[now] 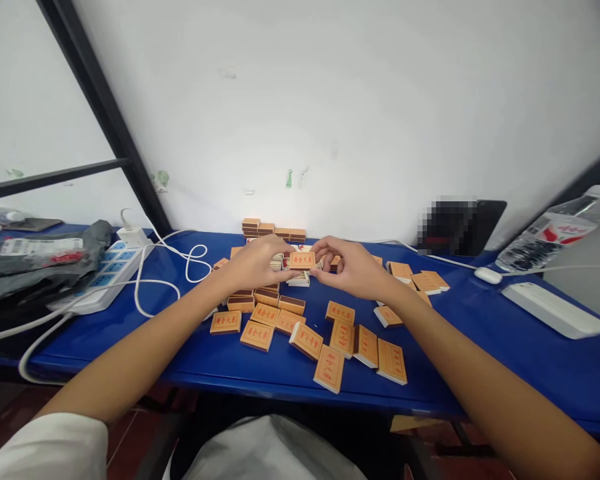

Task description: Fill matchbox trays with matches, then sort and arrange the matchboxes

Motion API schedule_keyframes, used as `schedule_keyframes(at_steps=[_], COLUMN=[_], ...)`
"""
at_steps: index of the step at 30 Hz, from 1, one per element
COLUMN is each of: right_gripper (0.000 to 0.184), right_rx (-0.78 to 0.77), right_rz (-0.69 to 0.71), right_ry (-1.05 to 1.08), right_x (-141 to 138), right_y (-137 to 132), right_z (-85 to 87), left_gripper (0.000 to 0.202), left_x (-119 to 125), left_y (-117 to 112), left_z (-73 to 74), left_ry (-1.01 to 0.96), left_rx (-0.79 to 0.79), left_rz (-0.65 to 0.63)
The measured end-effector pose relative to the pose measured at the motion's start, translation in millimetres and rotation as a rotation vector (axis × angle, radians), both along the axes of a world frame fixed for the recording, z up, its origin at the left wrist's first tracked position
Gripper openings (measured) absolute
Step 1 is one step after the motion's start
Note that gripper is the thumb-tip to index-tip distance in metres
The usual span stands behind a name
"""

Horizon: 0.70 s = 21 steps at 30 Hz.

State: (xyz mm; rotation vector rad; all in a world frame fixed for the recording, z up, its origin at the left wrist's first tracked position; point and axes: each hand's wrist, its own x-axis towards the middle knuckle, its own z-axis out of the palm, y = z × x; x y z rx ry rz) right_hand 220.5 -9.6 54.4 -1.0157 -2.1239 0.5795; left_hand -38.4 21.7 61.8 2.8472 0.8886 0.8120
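Note:
Both my hands meet over the middle of a blue table (480,347). My left hand (257,261) and my right hand (353,267) pinch the two ends of one small orange matchbox (303,259) with red print, held flat just above the table. Several more orange matchboxes (330,340) lie scattered under and in front of my hands, some face up, some on edge. A short stack of matchboxes (273,230) stands against the wall behind my hands.
A white power strip (107,273) with looping white cables (173,267) lies at the left, beside a grey plastic bag (40,257). At the right are a plastic bottle (555,240) on its side, a white remote-like bar (555,310) and a dark device (473,227).

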Motion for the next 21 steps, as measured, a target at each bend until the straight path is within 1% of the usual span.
schedule_keyframes(at_steps=[2,4,6,8,14,18,21], right_gripper=[0.039,0.044,0.043,0.041,0.043,0.044,0.047], right_rx=[-0.077,-0.216,-0.340,-0.399,-0.456,-0.440,-0.413], right_rz=[-0.013,-0.042,-0.071,-0.100,-0.183,-0.173,-0.193], right_ry=[0.105,0.239,0.344,0.410,0.497,0.507,0.532], right_x=[-3,-7,-13,-18,-23,-24,-26], right_y=[2,3,2,1,-1,-1,-1], right_z=[-2.3,-4.1,-5.1,-5.4,-6.3,-11.6,-15.3], left_gripper=[0.038,0.038,0.036,0.034,0.032,0.029,0.030], left_x=[0,0,0,1,4,5,5], left_y=[1,2,2,2,1,1,1], left_z=[-0.9,-1.5,-2.5,-4.0,-9.3,-11.4,-13.1], left_ry=[-0.024,-0.045,-0.061,-0.068,-0.084,-0.066,-0.078], left_rx=[0.009,0.025,0.048,0.067,0.105,0.092,0.084], left_rz=[0.020,0.038,0.050,0.053,0.057,0.062,0.065])
